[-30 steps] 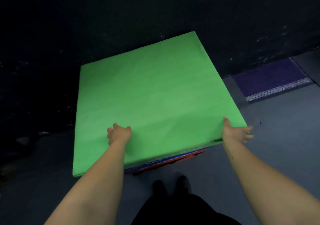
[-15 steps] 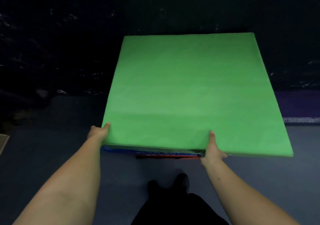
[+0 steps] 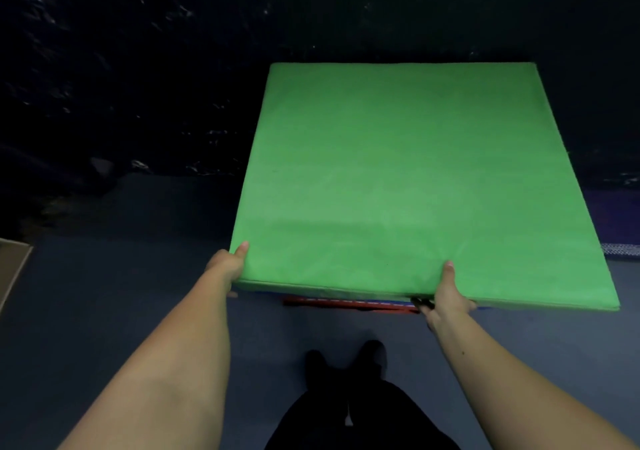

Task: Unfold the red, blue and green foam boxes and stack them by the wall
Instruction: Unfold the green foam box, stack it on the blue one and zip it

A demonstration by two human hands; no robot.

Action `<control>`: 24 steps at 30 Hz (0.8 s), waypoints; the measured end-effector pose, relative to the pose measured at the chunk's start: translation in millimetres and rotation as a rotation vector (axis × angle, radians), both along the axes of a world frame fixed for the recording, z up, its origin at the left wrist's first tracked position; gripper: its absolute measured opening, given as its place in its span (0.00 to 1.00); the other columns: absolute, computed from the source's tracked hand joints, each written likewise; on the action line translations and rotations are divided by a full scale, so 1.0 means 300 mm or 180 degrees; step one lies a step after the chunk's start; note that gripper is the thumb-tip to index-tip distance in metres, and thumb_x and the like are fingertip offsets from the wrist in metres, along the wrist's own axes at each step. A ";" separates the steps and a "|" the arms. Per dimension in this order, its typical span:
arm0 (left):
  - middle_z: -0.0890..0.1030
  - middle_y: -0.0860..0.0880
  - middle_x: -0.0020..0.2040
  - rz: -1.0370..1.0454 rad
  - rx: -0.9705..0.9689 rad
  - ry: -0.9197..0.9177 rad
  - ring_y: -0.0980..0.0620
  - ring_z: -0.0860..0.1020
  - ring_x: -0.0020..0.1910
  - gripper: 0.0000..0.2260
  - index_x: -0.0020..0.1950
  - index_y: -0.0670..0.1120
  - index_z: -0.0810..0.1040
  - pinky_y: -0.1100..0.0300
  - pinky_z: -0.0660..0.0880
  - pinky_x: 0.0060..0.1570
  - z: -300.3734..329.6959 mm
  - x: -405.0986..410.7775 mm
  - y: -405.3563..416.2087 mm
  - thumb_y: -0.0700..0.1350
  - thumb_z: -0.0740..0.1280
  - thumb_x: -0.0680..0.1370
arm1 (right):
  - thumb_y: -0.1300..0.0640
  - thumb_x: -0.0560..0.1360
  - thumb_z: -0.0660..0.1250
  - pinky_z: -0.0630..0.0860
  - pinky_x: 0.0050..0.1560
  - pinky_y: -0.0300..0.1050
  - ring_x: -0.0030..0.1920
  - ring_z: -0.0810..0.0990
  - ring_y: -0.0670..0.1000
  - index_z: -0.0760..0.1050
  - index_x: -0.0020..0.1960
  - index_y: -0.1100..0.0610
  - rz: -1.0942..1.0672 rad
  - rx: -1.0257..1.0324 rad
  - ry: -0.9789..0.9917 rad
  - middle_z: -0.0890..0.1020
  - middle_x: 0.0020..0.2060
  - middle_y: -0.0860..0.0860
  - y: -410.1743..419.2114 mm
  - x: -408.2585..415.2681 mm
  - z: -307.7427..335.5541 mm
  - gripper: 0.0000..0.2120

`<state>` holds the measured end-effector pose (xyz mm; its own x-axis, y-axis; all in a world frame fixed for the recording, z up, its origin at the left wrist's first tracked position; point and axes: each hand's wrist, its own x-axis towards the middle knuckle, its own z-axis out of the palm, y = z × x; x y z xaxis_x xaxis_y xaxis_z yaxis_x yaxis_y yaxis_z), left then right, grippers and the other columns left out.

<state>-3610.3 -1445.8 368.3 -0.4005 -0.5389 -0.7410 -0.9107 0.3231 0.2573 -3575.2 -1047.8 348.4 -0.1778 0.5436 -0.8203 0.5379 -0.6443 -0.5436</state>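
Observation:
A large flat green foam box (image 3: 412, 179) lies on top of a stack against the dark wall. Under its near edge show a thin blue layer (image 3: 374, 299) and a red one (image 3: 346, 303). My left hand (image 3: 227, 264) grips the green box's near left corner, thumb on top and fingers hidden beneath. My right hand (image 3: 446, 297) grips the near edge right of the middle, thumb lying on the green surface, fingers curled under the edge.
The dark wall (image 3: 173, 68) rises right behind the stack. Grey floor (image 3: 104, 293) spreads in front and to the left. A cardboard piece (image 3: 12, 269) lies at the left edge. A purple mat (image 3: 620, 214) lies at far right. My feet (image 3: 346, 359) stand just before the stack.
The green box has turned from a skewed angle to square with the wall. My left hand moved from its top to the near left corner; my right hand shifted from the right corner to the near edge.

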 end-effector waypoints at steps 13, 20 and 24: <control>0.76 0.41 0.66 0.0312 0.0331 0.0318 0.39 0.80 0.58 0.29 0.73 0.43 0.68 0.42 0.84 0.44 -0.039 -0.070 -0.108 0.63 0.60 0.81 | 0.28 0.63 0.73 0.81 0.54 0.67 0.60 0.78 0.64 0.53 0.77 0.58 0.0271 -0.0020 -0.0288 0.71 0.68 0.56 -0.095 -0.069 -0.031 0.56; 0.72 0.42 0.73 0.0266 0.0571 0.0563 0.41 0.73 0.68 0.29 0.78 0.41 0.65 0.52 0.72 0.61 0.053 -0.009 -0.064 0.60 0.51 0.85 | 0.48 0.74 0.70 0.47 0.80 0.56 0.81 0.48 0.63 0.44 0.82 0.60 0.1573 0.1808 -0.1306 0.47 0.81 0.63 -0.174 -0.164 0.115 0.49; 0.73 0.42 0.72 0.0471 0.0613 0.0822 0.42 0.71 0.71 0.28 0.76 0.41 0.69 0.52 0.69 0.62 0.064 0.031 -0.125 0.60 0.50 0.85 | 0.48 0.75 0.68 0.47 0.80 0.55 0.81 0.47 0.61 0.47 0.82 0.57 0.3119 0.2158 -0.0870 0.50 0.81 0.63 -0.378 -0.212 0.151 0.44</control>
